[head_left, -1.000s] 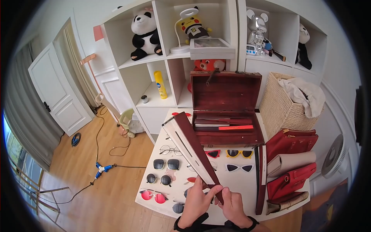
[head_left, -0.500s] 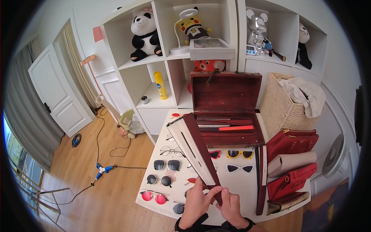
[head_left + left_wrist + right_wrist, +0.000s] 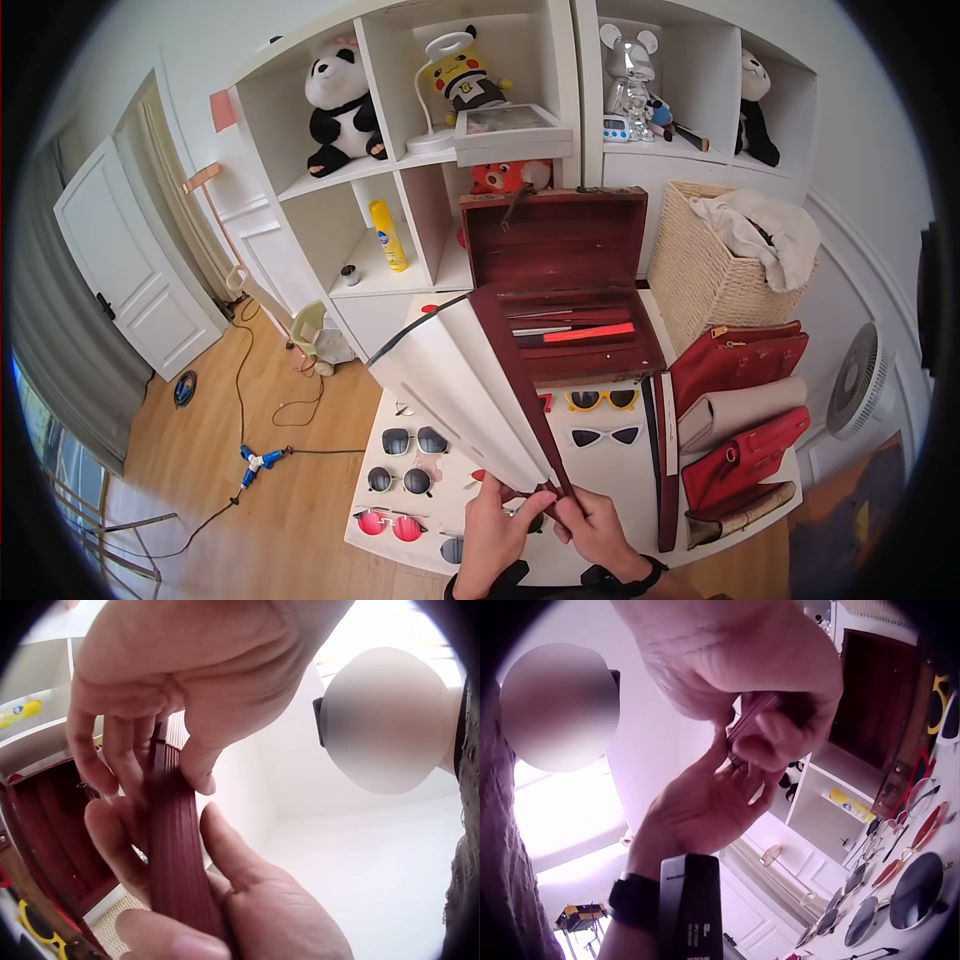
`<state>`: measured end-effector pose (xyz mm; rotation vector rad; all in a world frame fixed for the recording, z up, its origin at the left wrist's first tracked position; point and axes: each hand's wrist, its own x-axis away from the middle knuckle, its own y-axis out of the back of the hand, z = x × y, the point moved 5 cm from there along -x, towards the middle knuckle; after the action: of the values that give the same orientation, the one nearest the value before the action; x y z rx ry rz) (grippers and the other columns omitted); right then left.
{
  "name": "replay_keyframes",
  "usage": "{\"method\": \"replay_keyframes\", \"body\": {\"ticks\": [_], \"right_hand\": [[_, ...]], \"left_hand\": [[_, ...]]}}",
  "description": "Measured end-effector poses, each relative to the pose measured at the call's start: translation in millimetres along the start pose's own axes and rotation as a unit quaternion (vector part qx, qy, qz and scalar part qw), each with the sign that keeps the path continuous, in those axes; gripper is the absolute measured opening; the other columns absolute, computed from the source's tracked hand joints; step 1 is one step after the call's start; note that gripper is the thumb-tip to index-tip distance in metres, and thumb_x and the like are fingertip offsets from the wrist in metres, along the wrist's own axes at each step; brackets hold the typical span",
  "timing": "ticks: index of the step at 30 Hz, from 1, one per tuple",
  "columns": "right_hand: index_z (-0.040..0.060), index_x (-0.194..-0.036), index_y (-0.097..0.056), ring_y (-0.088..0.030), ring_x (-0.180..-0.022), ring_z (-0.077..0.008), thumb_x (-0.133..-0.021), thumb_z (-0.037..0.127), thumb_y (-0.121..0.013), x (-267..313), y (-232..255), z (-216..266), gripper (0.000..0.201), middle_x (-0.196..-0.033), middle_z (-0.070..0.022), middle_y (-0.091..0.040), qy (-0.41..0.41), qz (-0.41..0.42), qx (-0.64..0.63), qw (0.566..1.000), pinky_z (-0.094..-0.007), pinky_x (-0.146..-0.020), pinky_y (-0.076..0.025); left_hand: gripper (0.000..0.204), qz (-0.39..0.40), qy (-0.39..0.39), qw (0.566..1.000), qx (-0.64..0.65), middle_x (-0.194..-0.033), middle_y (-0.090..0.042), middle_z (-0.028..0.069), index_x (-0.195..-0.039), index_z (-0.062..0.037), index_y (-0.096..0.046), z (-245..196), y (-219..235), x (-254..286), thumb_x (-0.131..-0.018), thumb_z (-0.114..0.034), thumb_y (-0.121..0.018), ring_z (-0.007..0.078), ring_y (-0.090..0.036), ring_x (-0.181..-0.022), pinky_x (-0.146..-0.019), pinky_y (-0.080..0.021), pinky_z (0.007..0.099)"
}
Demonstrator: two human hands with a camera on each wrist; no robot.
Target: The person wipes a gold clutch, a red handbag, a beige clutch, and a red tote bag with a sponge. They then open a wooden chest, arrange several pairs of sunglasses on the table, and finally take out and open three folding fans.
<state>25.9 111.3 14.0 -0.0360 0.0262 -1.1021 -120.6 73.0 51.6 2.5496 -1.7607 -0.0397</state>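
A large folding fan [image 3: 465, 385] with a white leaf and dark red ribs rises between my hands over the table, partly spread. My left hand [image 3: 495, 533] pinches the lower left part of its ribs, thumb on the near side. Close beside it, my right hand [image 3: 602, 532] grips the ribs near the pivot end. In the left wrist view, stacked red ribs [image 3: 176, 847] run between the thumbs and fingers of both hands. The right wrist view shows my right fingers curled round the rib end [image 3: 751, 720], with the left hand [image 3: 705, 802] below.
Sunglasses [image 3: 400, 480] and other glasses lie in rows on the white table [image 3: 620, 480]. An open dark red wooden case [image 3: 555, 240] holds several closed fans. More closed fans [image 3: 665, 450] lie beside red handbags [image 3: 740, 450]. A wicker basket [image 3: 700, 260] stands behind.
The fan has spread wider, its leaf opening out to the left and showing broad white folds. My left hand has moved slightly left with the edge. The head view has shifted a little right.
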Motion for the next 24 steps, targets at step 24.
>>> {"method": "replay_keyframes", "body": {"ticks": [24], "right_hand": [[-0.0065, -0.11, -0.063, -0.061, -0.08, -0.008, -0.102, 0.014, -0.053, -8, 79, 129, 0.024, -0.094, -0.0052, -0.067, 0.274, -0.36, -0.076, 0.889, -0.0232, -0.072, -0.051]], "left_hand": [[0.031, 0.023, -0.075, 0.997, -0.021, -0.097, -0.074, 0.0105, -0.125, -0.0008, -0.058, -19, 15, 1, -0.096, -0.012, -0.062, 0.0183, -0.071, -0.094, -0.083, -0.053, 0.0293]]}}
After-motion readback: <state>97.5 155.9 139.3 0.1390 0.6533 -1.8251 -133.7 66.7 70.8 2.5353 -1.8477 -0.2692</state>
